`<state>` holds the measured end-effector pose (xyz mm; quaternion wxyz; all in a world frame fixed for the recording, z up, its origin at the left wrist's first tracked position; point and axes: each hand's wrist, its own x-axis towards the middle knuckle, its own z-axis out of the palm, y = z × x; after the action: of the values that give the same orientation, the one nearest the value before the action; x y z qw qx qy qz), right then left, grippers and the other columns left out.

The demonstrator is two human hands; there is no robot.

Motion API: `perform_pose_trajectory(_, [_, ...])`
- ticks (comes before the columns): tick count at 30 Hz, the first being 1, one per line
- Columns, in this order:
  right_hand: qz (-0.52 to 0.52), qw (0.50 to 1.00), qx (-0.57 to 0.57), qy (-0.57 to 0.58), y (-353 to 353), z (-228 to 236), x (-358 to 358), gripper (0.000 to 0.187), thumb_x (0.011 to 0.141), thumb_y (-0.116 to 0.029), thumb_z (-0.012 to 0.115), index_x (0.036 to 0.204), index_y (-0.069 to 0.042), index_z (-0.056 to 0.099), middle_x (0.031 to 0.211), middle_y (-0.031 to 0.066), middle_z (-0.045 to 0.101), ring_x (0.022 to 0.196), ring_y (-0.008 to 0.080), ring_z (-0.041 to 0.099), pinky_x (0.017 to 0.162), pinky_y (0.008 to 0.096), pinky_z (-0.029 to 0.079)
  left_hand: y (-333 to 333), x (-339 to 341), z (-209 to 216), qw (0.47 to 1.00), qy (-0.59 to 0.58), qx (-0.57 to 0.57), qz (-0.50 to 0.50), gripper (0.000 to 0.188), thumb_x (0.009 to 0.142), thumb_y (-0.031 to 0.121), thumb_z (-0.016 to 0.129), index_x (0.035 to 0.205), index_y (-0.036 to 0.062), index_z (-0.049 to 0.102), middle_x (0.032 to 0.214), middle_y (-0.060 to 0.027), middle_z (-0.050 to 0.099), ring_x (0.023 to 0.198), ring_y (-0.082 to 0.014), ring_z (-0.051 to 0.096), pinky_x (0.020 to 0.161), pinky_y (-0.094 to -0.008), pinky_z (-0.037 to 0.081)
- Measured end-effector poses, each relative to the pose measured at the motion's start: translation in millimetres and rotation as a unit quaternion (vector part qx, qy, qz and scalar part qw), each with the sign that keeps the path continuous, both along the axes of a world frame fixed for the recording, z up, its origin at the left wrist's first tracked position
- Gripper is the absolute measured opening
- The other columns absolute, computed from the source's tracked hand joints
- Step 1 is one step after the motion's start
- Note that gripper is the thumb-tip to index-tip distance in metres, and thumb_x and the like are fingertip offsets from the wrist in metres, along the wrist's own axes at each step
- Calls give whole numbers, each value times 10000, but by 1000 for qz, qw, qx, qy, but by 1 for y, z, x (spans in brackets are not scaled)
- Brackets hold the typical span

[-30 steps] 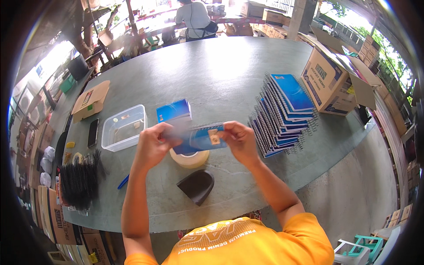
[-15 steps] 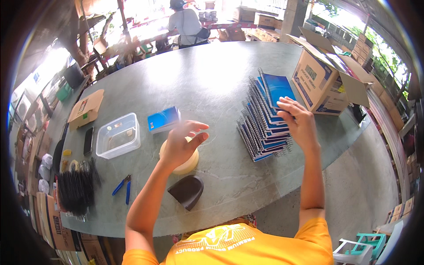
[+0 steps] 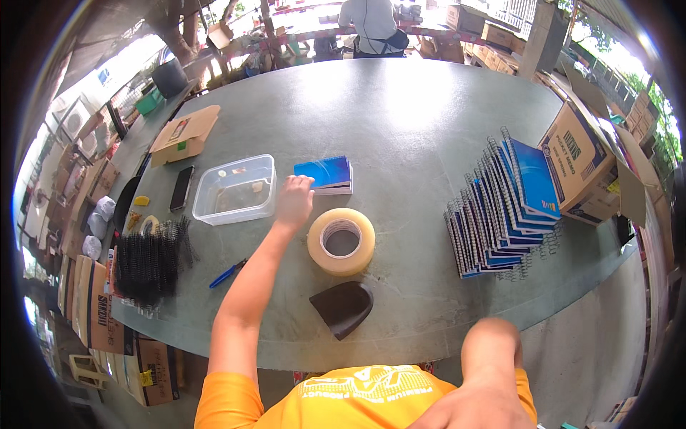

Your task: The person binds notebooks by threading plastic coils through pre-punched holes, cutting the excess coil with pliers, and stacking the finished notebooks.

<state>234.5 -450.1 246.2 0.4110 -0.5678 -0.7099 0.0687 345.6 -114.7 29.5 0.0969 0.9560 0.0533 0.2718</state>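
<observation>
A small stack of blue-covered pads (image 3: 325,171) is lying right at the fingertips of the left hand (image 3: 294,201), extending beyond them and to their right. The fingers are overlapping the near left corner of the top cover; I cannot tell whether they are grasping the pads or only resting against them.

Just left of this grip, a clear plastic container (image 3: 272,171) is sitting with a small tan piece (image 3: 257,187) inside. Nearer the body and to the right of the grip, a wide roll of tape (image 3: 362,243) is lying flat, and a dark, round-ended block (image 3: 343,311) is resting below it. A blue-handled tool (image 3: 223,277) is lying left of the left forearm.

Farther left of the grip, a black phone (image 3: 181,188) is lying beyond a bundle of black coils (image 3: 150,261), while a folded piece of cardboard (image 3: 184,134) is lying to the far left.

Well to the right of the grip, a leaning pile of spiral-bound blue notebooks (image 3: 532,175) is standing beside an open carton (image 3: 572,157).

Much nearer the body, the right hand (image 3: 468,411) is bending back before the yellow shirt (image 3: 343,390); its fingers are running out of view, so I cannot tell its grip.
</observation>
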Motion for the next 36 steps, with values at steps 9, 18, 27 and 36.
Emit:
perform_pose_trajectory(9, [-660,726,-42,-191,-90,7,146,525,940,-360,473,1303,19,466,1368,207,439,1314,337,367,1078,375,290,34,-18,-17,992,23,117,31,343,828,79,538,1163,42,601,1137,-128,630,1066,-253,582,917,-381,447])
perform_pose_trajectory(18, [-639,719,-153,-226,-126,-9,146,283,896,-158,504,1137,-50,606,1333,136,505,1282,302,426,1076,427,300,14,-9,9,989,90,113,-10,210,809,110,626,1011,65,663,944,-109,680,890,-264,629,744,-379,500])
perform_pose_trajectory(27, [-320,837,218,387,68,-105,114,378,880,-186,636,1207,-19,544,1146,122,624,1078,211,583,906,306,449,-85,-79,53,547,-39,-777,-308,240,818,-51,423,947,68,587,865,-16,569,867,-125,576,743,-318,550])
perform_pose_trajectory(36, [-286,939,-120,150,113,-69,97,133,781,-86,677,853,24,659,691,69,649,646,63,530,614,230,436,61,-202,26,881,-43,-443,158,213,887,254,618,881,41,614,908,-59,656,716,-146,611,610,-267,502])
